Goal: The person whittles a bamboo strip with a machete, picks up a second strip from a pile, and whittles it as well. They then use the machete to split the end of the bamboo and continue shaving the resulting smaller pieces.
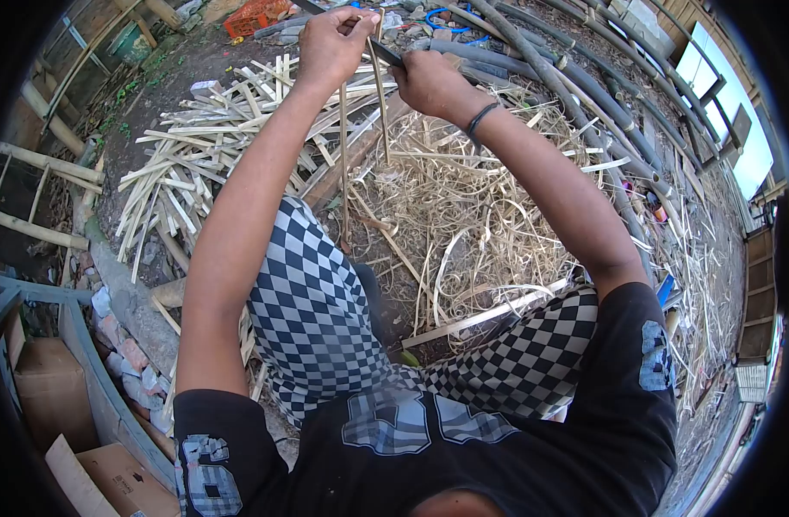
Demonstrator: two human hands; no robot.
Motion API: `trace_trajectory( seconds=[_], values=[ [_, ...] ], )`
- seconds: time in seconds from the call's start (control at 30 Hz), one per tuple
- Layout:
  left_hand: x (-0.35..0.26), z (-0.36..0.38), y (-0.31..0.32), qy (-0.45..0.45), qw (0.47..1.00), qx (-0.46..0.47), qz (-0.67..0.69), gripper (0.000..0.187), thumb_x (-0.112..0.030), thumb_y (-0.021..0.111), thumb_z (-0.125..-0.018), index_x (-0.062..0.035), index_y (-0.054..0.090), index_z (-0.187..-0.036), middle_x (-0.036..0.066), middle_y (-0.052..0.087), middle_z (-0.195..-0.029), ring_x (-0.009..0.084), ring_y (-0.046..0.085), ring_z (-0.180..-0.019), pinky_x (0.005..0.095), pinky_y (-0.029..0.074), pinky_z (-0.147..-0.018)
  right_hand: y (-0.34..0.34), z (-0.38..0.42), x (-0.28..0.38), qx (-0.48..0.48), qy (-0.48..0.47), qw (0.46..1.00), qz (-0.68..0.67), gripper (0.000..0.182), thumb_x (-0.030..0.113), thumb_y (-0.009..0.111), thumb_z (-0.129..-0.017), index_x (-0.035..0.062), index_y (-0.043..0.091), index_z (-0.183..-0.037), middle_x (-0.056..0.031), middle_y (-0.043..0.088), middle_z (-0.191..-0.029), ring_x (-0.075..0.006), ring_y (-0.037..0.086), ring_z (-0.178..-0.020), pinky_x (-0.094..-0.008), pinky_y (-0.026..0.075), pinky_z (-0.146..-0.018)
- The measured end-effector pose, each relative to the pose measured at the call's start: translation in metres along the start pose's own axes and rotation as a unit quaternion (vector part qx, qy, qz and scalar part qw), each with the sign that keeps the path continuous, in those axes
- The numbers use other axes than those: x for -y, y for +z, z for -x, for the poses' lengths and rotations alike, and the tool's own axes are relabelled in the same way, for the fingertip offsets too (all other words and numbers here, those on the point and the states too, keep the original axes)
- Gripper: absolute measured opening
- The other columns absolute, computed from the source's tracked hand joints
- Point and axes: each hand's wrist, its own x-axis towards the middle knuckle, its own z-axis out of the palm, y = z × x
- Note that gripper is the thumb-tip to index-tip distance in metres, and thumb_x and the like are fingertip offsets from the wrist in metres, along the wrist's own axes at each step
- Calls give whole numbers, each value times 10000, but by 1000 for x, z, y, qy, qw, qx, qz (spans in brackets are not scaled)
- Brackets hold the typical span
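Observation:
My left hand (332, 50) is raised at the top middle, its thumb and fingers pinched on a thin bamboo strip (381, 103) that hangs downward. A second narrow length (344, 164) hangs below this hand; its upper end is hidden behind the hand. Just to the right, my right hand (433, 82) is wrapped round the handle of a knife. The dark knife blade (387, 53) points up and left, crossing the strip close to my left fingers. Part of the blade passes behind my left hand.
Curly bamboo shavings (472, 207) lie heaped between my legs. Split bamboo sticks (183, 164) are piled to the left. Long bamboo poles (575, 82) lie at upper right. An orange crate (255, 15) stands at the back; cardboard boxes (54, 392) sit at lower left.

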Motion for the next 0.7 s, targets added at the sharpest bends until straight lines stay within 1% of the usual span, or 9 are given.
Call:
trace_trajectory(
  seconds=[0.07,0.13,0.27,0.33,0.47,0.53,0.57,0.63,0.7],
  values=[
    [0,2,2,-6,1000,3,-16,274,-307,653,-974,-80,754,-1089,12,736,-855,67,640,-712,238,482,-661,-6,4,4,-27,8,999,27,344,255,548,-962,-50,674,-864,-288,675,-807,-477,664,-807,-548,530,-769],
    [16,-2,6,-26,980,93,174,282,-283,589,-1019,-82,729,-1161,-5,709,-844,42,565,-635,194,439,-598,-18,4,9,29,23,997,61,328,241,547,-945,-45,705,-981,-308,692,-923,-454,689,-911,-524,542,-862],
    [22,-4,8,-32,984,104,138,309,-285,537,-1051,-84,703,-1216,-31,656,-800,17,483,-598,171,393,-560,-12,-7,1,74,16,997,24,353,249,543,-951,-65,702,-984,-313,691,-935,-447,692,-916,-518,546,-866],
    [3,5,6,-46,978,89,182,339,-314,514,-1061,-74,701,-1212,-41,611,-750,6,489,-630,173,380,-559,-9,-8,-2,114,36,992,-39,404,306,552,-975,-72,673,-897,-284,666,-745,-462,679,-757,-535,541,-765],
    [12,2,7,-37,971,100,214,343,-354,532,-1048,-103,728,-1174,-52,605,-738,10,499,-665,214,421,-592,-2,0,2,104,48,993,-27,441,322,548,-982,-91,671,-884,-281,667,-731,-456,683,-746,-522,545,-767],
    [6,5,5,-17,992,72,105,348,-312,520,-1044,-17,683,-955,66,648,-754,187,630,-698,348,498,-660,1,-3,3,107,15,994,0,408,286,540,-982,-86,684,-896,-289,684,-790,-448,693,-796,-517,551,-784],
    [3,6,5,-18,992,72,105,348,-312,520,-1044,-17,683,-955,66,648,-754,187,630,-698,348,498,-660,2,-4,4,108,14,994,-1,408,286,540,-982,-86,684,-896,-289,684,-790,-448,693,-796,-517,551,-784],
    [-1,9,7,86,996,-15,30,377,-320,480,-1062,-11,678,-979,93,671,-848,198,642,-796,362,496,-743,1,-3,11,96,47,994,27,335,226,568,-926,-69,707,-1002,-299,701,-978,-430,698,-947,-485,551,-876],
    [2,7,0,76,996,30,34,386,-328,475,-1066,-12,680,-983,86,665,-831,198,635,-792,366,494,-746,-1,5,15,80,35,994,60,318,213,572,-919,-61,712,-997,-293,704,-961,-420,704,-934,-484,556,-864]
  ],
)
